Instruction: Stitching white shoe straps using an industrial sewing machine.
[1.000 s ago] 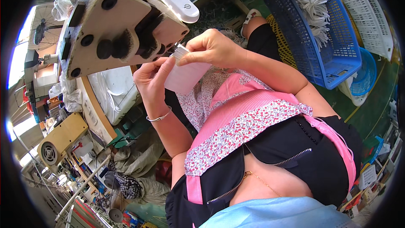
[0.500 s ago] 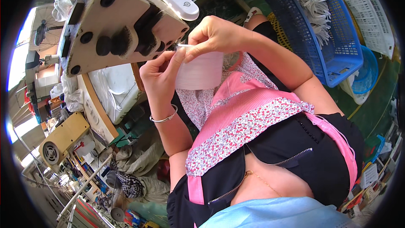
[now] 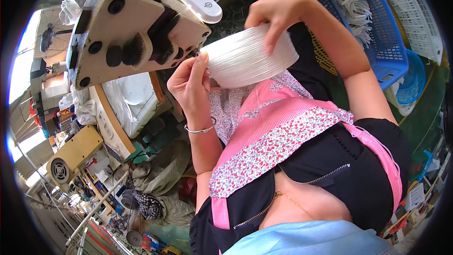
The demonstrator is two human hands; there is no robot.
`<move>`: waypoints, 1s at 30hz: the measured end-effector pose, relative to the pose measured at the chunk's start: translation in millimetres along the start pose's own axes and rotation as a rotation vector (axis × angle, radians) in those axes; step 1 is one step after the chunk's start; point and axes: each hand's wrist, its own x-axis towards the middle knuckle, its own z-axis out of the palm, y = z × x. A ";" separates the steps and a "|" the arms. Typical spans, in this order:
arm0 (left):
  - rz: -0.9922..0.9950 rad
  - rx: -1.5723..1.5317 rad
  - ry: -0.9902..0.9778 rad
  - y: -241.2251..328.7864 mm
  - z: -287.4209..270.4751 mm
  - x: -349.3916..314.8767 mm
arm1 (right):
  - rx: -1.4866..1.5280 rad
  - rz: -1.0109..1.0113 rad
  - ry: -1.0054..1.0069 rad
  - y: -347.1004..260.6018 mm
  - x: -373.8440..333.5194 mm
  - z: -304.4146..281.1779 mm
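A broad white piece with fine lines along its length, perhaps a stack or roll of white strips (image 3: 250, 59), is held in front of the sewing machine head (image 3: 137, 33). My left hand (image 3: 191, 76) pinches its left end between thumb and fingertips, close beside the machine's lower right corner. At the other end my right hand (image 3: 278, 14) grips its upper edge, with fingers bent over its face. Whether a strip runs from it into the machine is too small to tell. The needle area is hidden.
A white clip-on lamp (image 3: 200, 4) hangs beside the machine head. To the right stand a blue basket (image 3: 382, 61) with bundled white strips, a white basket (image 3: 415, 16) and a round blue basket (image 3: 410, 78). Another machine (image 3: 78, 153) and cluttered benches lie to the left.
My right hand has moved up and right from beside the left hand, to the far end of the white piece. The piece has swung out sideways, showing more of its face.
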 end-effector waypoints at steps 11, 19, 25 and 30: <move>-0.001 -0.073 0.038 -6.6 8.5 -3.9 | 0.827 -0.024 0.787 55.9 -73.7 24.0; 0.083 -0.092 0.141 -11.9 -1.2 -10.6 | 0.541 -0.071 1.073 47.5 -53.6 31.5; 0.151 -0.066 0.182 -18.3 -21.7 -15.0 | 0.450 -0.059 1.052 25.8 -34.9 35.6; 0.122 -0.076 0.253 -21.0 -37.1 -20.8 | 0.438 -0.057 1.042 8.5 -16.5 42.6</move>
